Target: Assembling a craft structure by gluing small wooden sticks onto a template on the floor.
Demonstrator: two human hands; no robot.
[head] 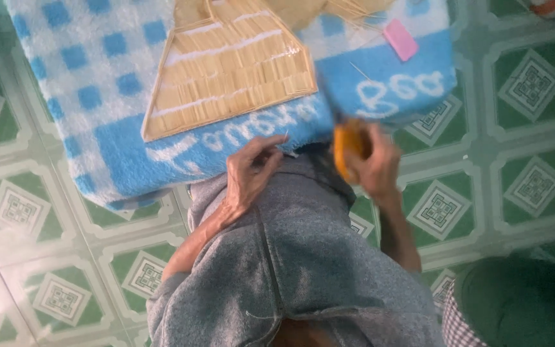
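Note:
My left hand [250, 172] rests at the near edge of a blue and white towel [104, 71], thumb and forefinger pinched on a thin pale strand [286, 136]. My right hand [375, 164] grips orange-handled scissors [348, 144], whose dark blades point up over the towel's edge. A flat tan piece of sewn palm leaf [232, 67] lies on the towel just beyond both hands. Grey cloth [290, 250] covers my lap and hides my forearms in part.
A small pink block [401, 38] and a thin needle [358, 69] lie on the towel to the right. Green and white patterned floor tiles [521, 83] surround everything. A dark green rounded thing [521, 302] with checked cloth sits at the bottom right.

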